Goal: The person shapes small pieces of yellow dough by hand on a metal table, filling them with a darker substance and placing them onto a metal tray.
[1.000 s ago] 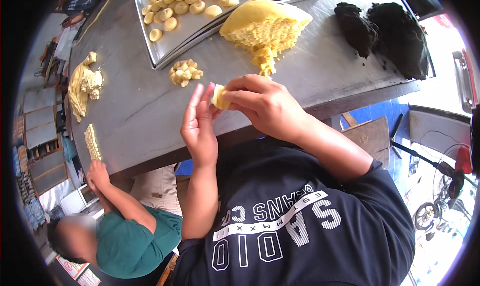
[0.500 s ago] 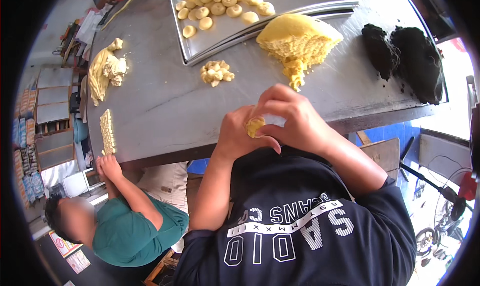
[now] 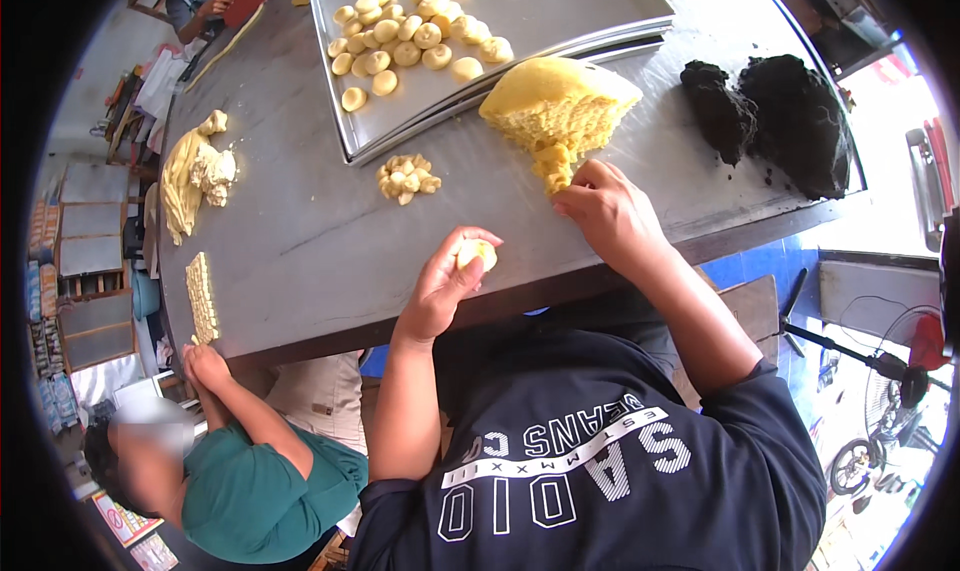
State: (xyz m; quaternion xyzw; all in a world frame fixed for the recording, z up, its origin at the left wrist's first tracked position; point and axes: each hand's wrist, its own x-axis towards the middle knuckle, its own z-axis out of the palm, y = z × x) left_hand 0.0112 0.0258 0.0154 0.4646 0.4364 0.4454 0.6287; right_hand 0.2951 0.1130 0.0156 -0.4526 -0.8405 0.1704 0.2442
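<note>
My left hand (image 3: 445, 281) is closed round a small pale dough piece (image 3: 477, 254) with some yellow in it, just over the table's front edge. My right hand (image 3: 610, 221) reaches forward, its fingers pinching the loose tip (image 3: 556, 166) of a large crumbly yellow mound (image 3: 555, 101). A small cluster of pale dough balls (image 3: 408, 179) lies on the steel table (image 3: 310, 211), left of that mound. Behind these, stacked metal trays (image 3: 590, 6) hold several flattened dough rounds (image 3: 386, 31). A dark dough mass (image 3: 795, 126) sits at the right.
A soft dough heap (image 3: 190, 181) and a segmented dough strip (image 3: 200, 296) lie at the left. A co-worker in a teal shirt (image 3: 240, 491) works at that strip; another person's hand (image 3: 218, 3) is at the far top left. A stand pole (image 3: 845, 351) is at the right.
My hands were together around the dough piece and are now apart. My right hand has moved forward to the yellow mound; my left stays back, holding the piece.
</note>
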